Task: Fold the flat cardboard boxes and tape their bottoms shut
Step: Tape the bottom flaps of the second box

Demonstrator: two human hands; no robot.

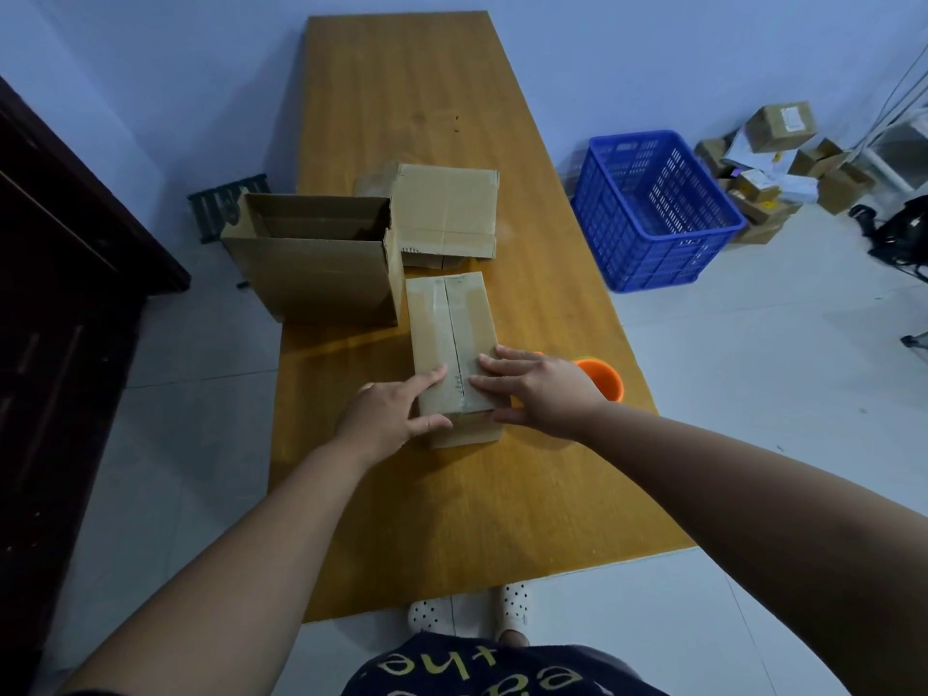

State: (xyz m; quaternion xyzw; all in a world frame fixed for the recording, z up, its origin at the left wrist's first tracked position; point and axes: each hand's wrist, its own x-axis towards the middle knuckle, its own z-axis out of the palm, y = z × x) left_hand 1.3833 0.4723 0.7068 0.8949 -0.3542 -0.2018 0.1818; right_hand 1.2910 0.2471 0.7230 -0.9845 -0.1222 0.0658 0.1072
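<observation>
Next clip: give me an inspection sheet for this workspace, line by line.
Surface: long wooden table, bare at the near and far ends.
Job's things: narrow box with taped seam facing up; open box upright to its left; flat box lying behind.
Clutter: orange tape roll behind the right hand.
Hands: left hand and right hand pressed flat on the narrow box, either side of the seam.
Cables: white cables by the far right wall.
Surroundings: blue crate and pile of small boxes on the floor; dark cabinet on the left.
</observation>
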